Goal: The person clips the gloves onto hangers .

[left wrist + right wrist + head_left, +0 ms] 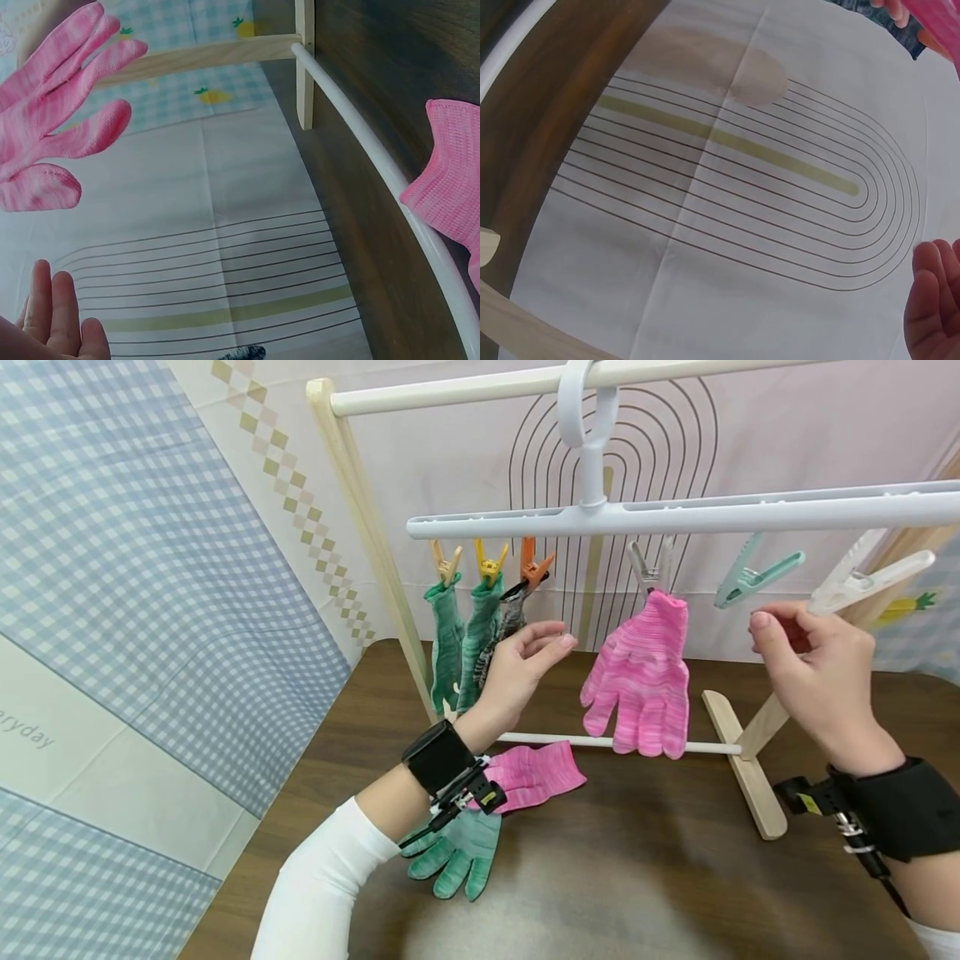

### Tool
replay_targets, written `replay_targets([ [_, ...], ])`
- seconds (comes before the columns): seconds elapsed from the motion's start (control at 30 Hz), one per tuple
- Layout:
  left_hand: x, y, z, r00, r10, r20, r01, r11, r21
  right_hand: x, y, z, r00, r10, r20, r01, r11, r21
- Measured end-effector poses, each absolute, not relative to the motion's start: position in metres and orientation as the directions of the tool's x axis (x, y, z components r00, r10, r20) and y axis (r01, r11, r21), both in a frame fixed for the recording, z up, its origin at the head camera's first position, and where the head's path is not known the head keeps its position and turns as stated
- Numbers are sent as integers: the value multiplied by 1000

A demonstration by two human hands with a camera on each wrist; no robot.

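Observation:
A pink glove [647,681] hangs fingers down from a grey clip [651,567] on the white hanger [675,512]. To its left my left hand [517,668] is held up with loosely bent fingers and nothing in them; its fingers [64,315] also show in the left wrist view. Partly behind that hand hangs a dark grey glove [513,610] from an orange clip [534,564]. My right hand [821,672], likewise holding nothing, is raised just below a mint-green clip [753,575] and a white clip [862,578]. In the right wrist view its fingers [934,292] appear relaxed.
Two green gloves [447,643] hang at the left from beige and yellow clips [491,562]. On the brown table [600,868] lie another pink glove [536,774] and a green glove [461,852], partly under my left forearm. A wooden rack [367,527] carries the hanger.

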State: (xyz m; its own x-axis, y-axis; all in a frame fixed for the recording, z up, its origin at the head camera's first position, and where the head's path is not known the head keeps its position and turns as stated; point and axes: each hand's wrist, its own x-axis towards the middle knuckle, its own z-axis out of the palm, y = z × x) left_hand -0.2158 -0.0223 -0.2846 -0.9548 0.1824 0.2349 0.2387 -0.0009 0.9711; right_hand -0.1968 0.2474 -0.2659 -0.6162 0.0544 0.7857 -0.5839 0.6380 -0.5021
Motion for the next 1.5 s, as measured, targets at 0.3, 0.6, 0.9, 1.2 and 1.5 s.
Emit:
replay_targets([
  [0.3, -215, -28, -290, -955, 194, 226, 220, -52, 974, -194, 249, -261, -732, 0, 681, -595, 487, -639],
  [0.6, -213, -32, -294, -958, 183, 222, 219, -39, 975, -195, 250, -255, -739, -126, 662, -660, -61, -749],
  [0.9, -212, -36, -296, -958, 175, 227, 224, -40, 974, -196, 249, -250, -722, -130, 679, -663, -149, -734],
  [1.2, -212, -39, -299, -961, 160, 227, 227, -18, 974, -199, 244, -247, -704, -98, 703, -669, -239, -704],
  [1.5, -211, -41, -299, -961, 160, 226, 227, -16, 974, -201, 239, -243, -679, -142, 721, -635, -380, -673],
])
